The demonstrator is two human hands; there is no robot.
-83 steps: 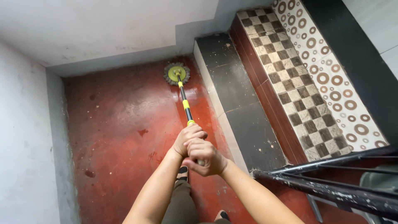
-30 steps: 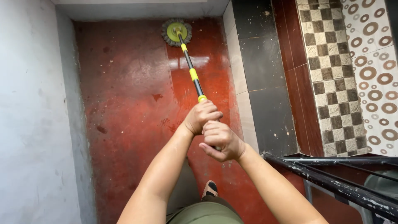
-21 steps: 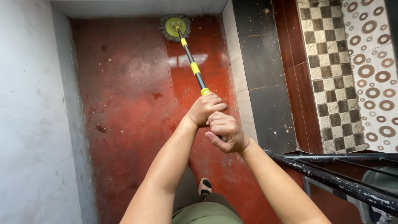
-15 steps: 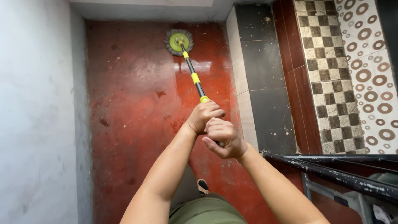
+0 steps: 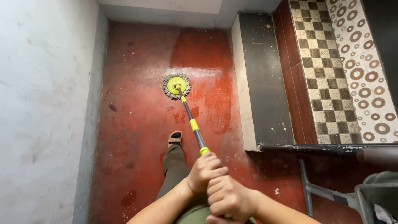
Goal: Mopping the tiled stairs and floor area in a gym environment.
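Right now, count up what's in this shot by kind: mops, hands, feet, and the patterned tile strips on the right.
Mops: 1, the round yellow-green mop head on its black and yellow pole
Hands: 2, left hand and right hand, both gripping the pole
Feet: 1, a sandalled foot on the red floor
Patterned strips: 2, checkered strip and ring-patterned strip
Total: 6

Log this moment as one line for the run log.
left hand: gripping mop handle | right hand: gripping handle behind it | mop head: flat on wet red floor | foot: forward, beside handle
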